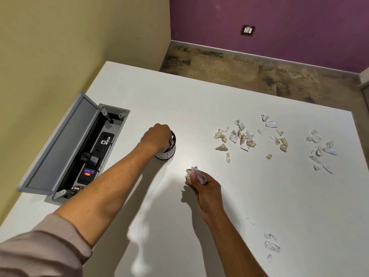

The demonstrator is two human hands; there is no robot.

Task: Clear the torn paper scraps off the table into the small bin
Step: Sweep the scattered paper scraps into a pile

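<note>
White and tan crumpled paper wad [192, 172] pinched in curled fingers [196, 179] of right hand [204, 188], held just above white laminate tabletop [199, 226], around its middle, toward near side. Left hand [156, 137], fingers bent downward over mouth of small round black-and-white bin [168, 149], knuckles up; white scrap [171, 139] at fingertips inside rim, grip itself hidden behind back of hand, so cannot tell whether clamped or loose. Bin upright on tabletop left of centre, just beside left wrist; contents otherwise hidden by hand. Pale pink ribbed sleeve [50, 242] pushed up left forearm at lower left.

Further right, well apart from bin, loose torn paper scraps lying flat on tabletop: main cluster of white and tan scraps [242, 137] toward far right, smaller white group [320, 150] near right edge, few white bits [271, 244] toward near right corner.

Along left edge of tabletop, grey metal cable box recessed in surface [99, 150], with hinged grey lid [60, 144] tilted open toward yellow wall [60, 47]; inside it, black socket modules, a plugged cable and a small red light. Beyond far edge, mottled brown floor [259, 70] and purple wall [279, 27] carrying dark-framed switch plate [248, 30].
</note>
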